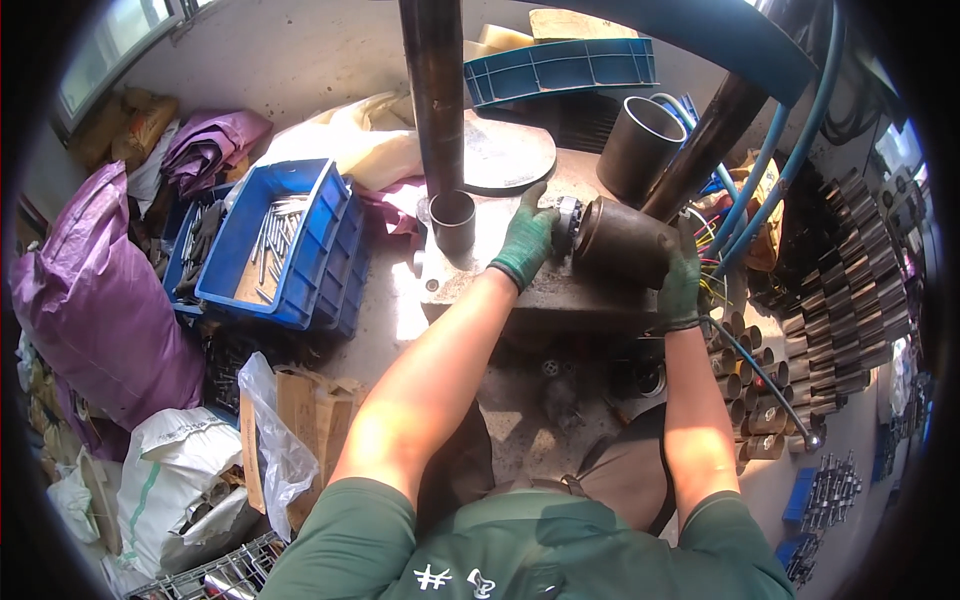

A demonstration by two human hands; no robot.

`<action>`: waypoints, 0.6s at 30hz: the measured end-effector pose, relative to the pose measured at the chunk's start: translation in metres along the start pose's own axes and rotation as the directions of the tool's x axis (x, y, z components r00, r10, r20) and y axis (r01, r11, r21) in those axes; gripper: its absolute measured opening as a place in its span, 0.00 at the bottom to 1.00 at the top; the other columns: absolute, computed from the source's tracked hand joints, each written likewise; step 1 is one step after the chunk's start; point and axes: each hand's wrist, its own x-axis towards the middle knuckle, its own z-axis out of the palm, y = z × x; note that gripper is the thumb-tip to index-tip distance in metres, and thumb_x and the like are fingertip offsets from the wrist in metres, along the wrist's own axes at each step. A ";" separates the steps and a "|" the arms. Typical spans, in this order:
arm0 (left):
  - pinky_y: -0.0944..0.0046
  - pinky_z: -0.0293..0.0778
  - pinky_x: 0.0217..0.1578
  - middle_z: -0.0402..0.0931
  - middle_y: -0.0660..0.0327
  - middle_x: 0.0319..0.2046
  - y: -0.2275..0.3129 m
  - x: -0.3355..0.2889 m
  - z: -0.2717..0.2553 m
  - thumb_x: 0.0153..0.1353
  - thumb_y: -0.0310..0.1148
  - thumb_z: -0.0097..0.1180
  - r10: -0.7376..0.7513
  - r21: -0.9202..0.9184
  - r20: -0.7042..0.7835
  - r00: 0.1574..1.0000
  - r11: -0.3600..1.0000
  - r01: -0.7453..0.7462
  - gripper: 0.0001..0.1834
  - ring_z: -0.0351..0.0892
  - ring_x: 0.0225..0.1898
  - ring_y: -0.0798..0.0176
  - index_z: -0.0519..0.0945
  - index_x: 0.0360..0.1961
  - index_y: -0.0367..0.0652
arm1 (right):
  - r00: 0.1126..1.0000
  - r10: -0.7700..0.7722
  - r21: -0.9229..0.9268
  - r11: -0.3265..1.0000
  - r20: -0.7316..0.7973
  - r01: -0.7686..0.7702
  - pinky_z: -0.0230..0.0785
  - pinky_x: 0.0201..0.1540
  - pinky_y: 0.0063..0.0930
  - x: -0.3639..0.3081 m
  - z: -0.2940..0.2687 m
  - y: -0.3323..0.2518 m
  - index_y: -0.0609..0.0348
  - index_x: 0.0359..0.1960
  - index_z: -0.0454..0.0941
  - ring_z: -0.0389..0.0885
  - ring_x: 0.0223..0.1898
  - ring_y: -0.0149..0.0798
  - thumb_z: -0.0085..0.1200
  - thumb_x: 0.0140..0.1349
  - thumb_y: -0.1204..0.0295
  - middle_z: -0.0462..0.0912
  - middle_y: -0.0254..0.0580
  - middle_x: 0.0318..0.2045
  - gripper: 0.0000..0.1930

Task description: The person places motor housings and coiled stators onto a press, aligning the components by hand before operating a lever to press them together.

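To the left we see a deep blue plastic crate (325, 255) with thin silvery metal rods (272, 235) lying loose inside it. Beyond its far left corner sits a crumpled purple sheet (215, 145), and further left we find a bulging purple sack (105, 310). Nearer us, a white woven sack with a green stripe (150, 470) stands open beside brown cardboard (297, 405) and a clear plastic bag (272, 430). At the back we have a long ribbed blue plastic tray (560, 72). On our right, thick blue hoses (805, 140) hang near rows of dark metal tubes (850, 285), apparently stacked, though the lens bends them.
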 end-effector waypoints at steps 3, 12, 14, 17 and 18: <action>0.64 0.81 0.42 0.83 0.53 0.44 -0.020 0.005 0.010 0.67 0.30 0.58 0.242 0.168 -0.030 0.970 0.958 -0.234 0.39 0.83 0.40 0.63 0.62 0.79 0.40 | 0.995 0.012 0.012 1.000 0.104 -0.013 0.62 0.75 0.36 0.003 -0.003 -0.001 0.67 0.81 0.54 0.68 0.71 0.44 0.57 0.72 0.69 0.66 0.52 0.74 0.39; 0.57 0.82 0.44 0.85 0.51 0.35 0.009 -0.039 -0.020 0.70 0.44 0.64 0.323 0.738 0.141 0.936 0.596 -0.317 0.36 0.87 0.36 0.57 0.67 0.75 0.45 | 0.958 0.223 0.181 0.950 0.182 -0.255 0.65 0.73 0.37 0.009 -0.026 0.017 0.64 0.82 0.50 0.72 0.69 0.45 0.53 0.74 0.62 0.69 0.53 0.72 0.41; 0.54 0.81 0.46 0.86 0.48 0.36 0.021 -0.061 -0.032 0.71 0.42 0.63 0.272 0.851 0.195 0.942 0.431 -0.300 0.33 0.88 0.39 0.49 0.69 0.73 0.47 | 0.945 0.275 0.255 0.914 0.179 -0.314 0.66 0.73 0.37 0.007 -0.015 0.011 0.65 0.82 0.50 0.73 0.69 0.45 0.54 0.74 0.62 0.69 0.54 0.72 0.41; 0.51 0.81 0.51 0.87 0.48 0.42 0.033 -0.087 -0.046 0.64 0.30 0.62 0.259 0.921 0.281 0.924 0.199 -0.335 0.27 0.87 0.45 0.46 0.78 0.65 0.47 | 0.974 0.224 0.290 0.931 0.017 -0.220 0.69 0.72 0.39 -0.002 0.003 -0.009 0.63 0.81 0.56 0.74 0.68 0.47 0.56 0.72 0.68 0.70 0.54 0.71 0.38; 0.50 0.80 0.53 0.87 0.49 0.43 0.035 -0.093 -0.052 0.61 0.27 0.61 0.245 0.932 0.313 0.918 0.110 -0.347 0.27 0.87 0.46 0.46 0.80 0.64 0.47 | 0.973 0.230 0.296 0.928 0.024 -0.227 0.69 0.72 0.39 -0.003 0.006 -0.010 0.63 0.81 0.56 0.74 0.68 0.47 0.56 0.72 0.68 0.70 0.54 0.71 0.38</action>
